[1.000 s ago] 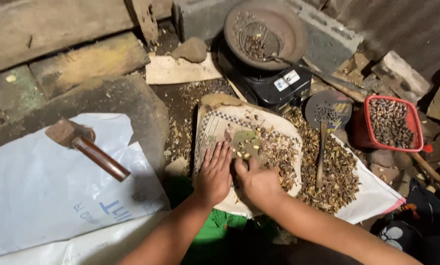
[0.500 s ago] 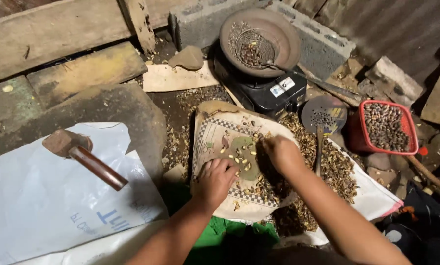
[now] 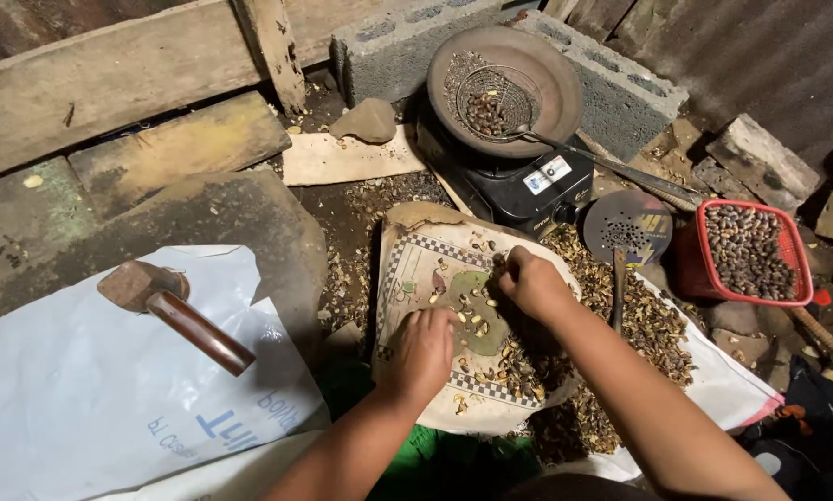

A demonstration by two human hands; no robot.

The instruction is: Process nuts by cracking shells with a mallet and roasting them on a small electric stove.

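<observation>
Pale kernels (image 3: 477, 325) lie scattered on a checkered mat (image 3: 416, 269) as the right hand (image 3: 530, 281), moved up from the near edge a second ago, pinches at shells by the far rim; the left hand (image 3: 423, 351) rests spread, its fingertips hidden.

You see a round cream woven tray (image 3: 416, 278) with a black-and-white checked border and a green patch in the middle. Pale yellow and brown nut pieces (image 3: 490, 357) lie on it. The square plastic basket (image 3: 706, 243) is red, the small stove (image 3: 514, 190) is black, and the big plastic sack (image 3: 73, 390) is white with blue letters.
</observation>
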